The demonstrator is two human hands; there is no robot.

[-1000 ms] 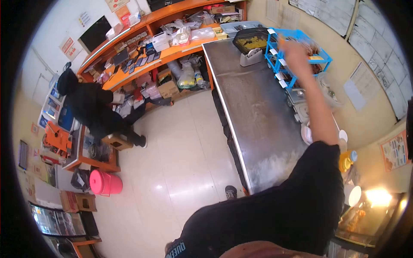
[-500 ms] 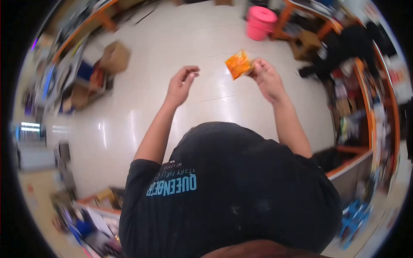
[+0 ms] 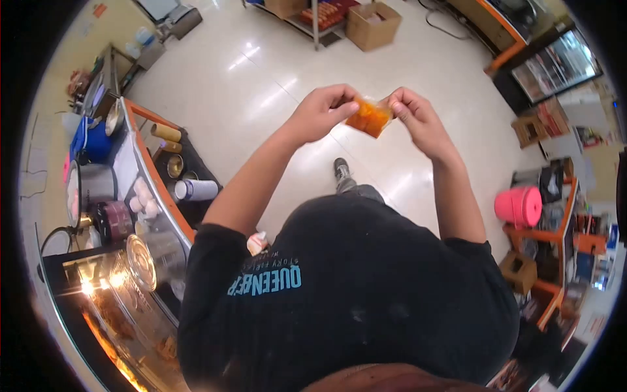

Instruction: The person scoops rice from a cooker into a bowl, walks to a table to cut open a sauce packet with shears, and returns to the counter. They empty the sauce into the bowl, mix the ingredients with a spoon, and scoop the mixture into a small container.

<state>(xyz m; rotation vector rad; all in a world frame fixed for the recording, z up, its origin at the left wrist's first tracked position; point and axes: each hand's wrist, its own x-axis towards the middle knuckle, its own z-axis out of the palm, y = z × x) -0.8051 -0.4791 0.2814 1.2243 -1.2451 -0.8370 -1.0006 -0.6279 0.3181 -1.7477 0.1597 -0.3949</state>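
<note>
A small clear packet with orange contents (image 3: 370, 119) hangs in front of my body, above the tiled floor. My right hand (image 3: 418, 119) pinches its upper right corner between thumb and fingers. On the other side, my left hand (image 3: 323, 114) has its thumb and bent fingers closed at the packet's upper left edge. The packet looks whole, with its lower corner pointing down; whether its edge is torn cannot be made out.
To the left runs a counter with a metal pot (image 3: 96, 186), eggs (image 3: 144, 198) and a lit glass display case (image 3: 124, 313). A cardboard box (image 3: 372, 26) stands ahead beside a rack. A pink bucket (image 3: 518, 207) sits at the right. My shoe (image 3: 341, 168) is on the floor.
My left hand has come over and closed on the packet, which only my right hand held before. My body has turned, so the counter and display case now show at left.
</note>
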